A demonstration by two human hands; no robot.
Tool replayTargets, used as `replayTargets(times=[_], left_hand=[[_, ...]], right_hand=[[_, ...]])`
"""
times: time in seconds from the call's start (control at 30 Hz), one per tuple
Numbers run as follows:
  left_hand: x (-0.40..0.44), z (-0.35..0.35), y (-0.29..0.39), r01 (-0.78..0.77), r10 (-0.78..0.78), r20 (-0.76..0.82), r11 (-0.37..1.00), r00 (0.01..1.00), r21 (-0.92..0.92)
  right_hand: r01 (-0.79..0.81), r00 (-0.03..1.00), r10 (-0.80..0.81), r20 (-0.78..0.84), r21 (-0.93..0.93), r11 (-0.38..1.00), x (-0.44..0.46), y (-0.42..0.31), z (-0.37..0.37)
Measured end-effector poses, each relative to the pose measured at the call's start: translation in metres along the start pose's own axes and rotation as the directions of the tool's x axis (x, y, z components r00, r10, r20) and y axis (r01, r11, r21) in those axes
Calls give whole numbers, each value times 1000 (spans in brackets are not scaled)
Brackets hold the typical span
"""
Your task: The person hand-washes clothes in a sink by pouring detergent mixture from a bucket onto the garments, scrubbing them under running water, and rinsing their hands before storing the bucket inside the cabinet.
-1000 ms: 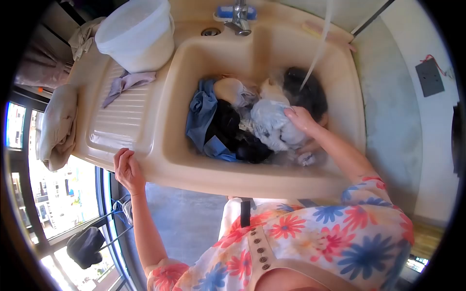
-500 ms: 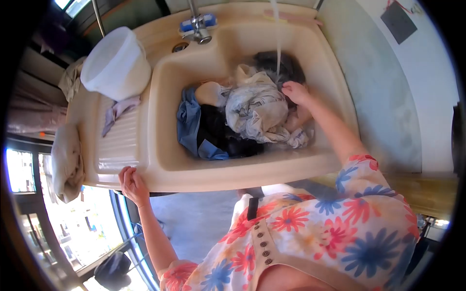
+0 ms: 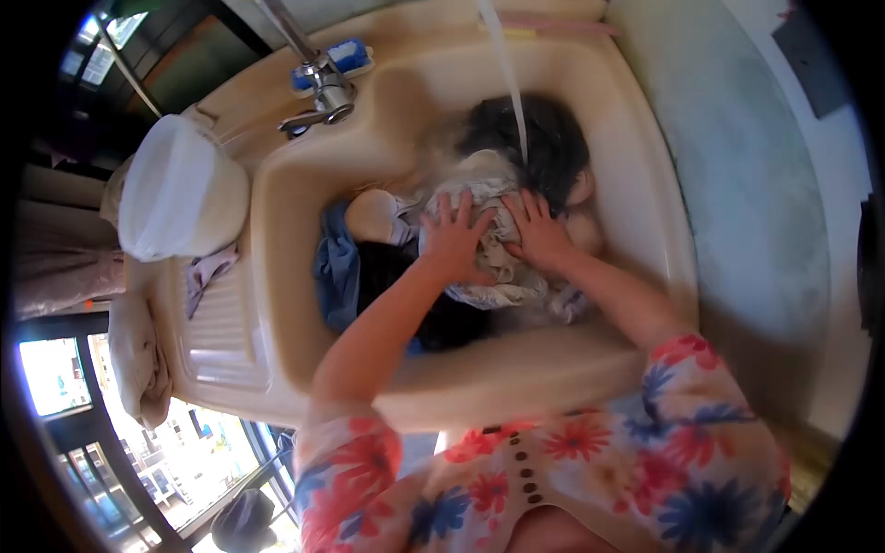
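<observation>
A bundle of wet whitish patterned cloth (image 3: 498, 293) lies in the beige sink (image 3: 676, 230). My left hand (image 3: 454, 241) presses on its left side, fingers spread. On its right side rests my right hand (image 3: 542, 232), its fingers also stretched out. Water from the running stream (image 3: 509, 88) falls just beyond my hands, by a dark garment (image 3: 558, 138) at the back. Black cloth (image 3: 383, 272) is partly hidden under my left forearm, with blue cloth (image 3: 337, 276) along the sink's left wall.
A white bucket (image 3: 180, 194) stands on the ribbed drainboard (image 3: 221, 355) beside a small lilac cloth (image 3: 210, 275). Behind the sink are a metal tap (image 3: 324, 88) and a blue scrubbing brush (image 3: 348, 55). A folded beige cloth (image 3: 138, 359) hangs over the left edge.
My left hand has moved from the drainboard's front edge onto the whitish cloth. My right hand has shifted slightly left and down onto it. The view has tilted and moved closer.
</observation>
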State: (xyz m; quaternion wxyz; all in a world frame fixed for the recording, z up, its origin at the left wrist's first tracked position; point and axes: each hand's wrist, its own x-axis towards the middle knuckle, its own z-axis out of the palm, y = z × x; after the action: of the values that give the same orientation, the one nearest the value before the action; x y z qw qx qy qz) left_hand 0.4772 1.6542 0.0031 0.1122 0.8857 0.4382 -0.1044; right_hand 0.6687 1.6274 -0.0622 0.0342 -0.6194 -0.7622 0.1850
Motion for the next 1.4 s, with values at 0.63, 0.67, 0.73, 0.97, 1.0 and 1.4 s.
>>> replayTargets(times=[0.63, 0.67, 0.73, 0.97, 1.0, 1.4], left_hand=[[93, 87, -32, 31, -73, -328, 991, 942, -134], [95, 101, -37, 24, -66, -371, 993, 926, -119], [101, 100, -32, 97, -134, -358, 988, 924, -120], [33, 34, -10, 308, -295, 95, 869, 951, -387], [18, 29, -10, 285, -270, 94, 869, 958, -404], [-116, -119, -49, -60, -95, -290, 874, 952, -483]], right_hand=[[-328, 944, 329, -38, -243, 913, 120, 47, -36], [-323, 945, 327, -7, -162, 932, 124, 56, -32], [-310, 950, 310, 29, 0, 951, 128, 81, -35], [-378, 922, 385, -44, 113, 919, 37, 67, -10], [-394, 917, 397, -24, 88, 915, 17, 62, -11], [122, 985, -169, 28, 582, 804, -64, -112, -160]])
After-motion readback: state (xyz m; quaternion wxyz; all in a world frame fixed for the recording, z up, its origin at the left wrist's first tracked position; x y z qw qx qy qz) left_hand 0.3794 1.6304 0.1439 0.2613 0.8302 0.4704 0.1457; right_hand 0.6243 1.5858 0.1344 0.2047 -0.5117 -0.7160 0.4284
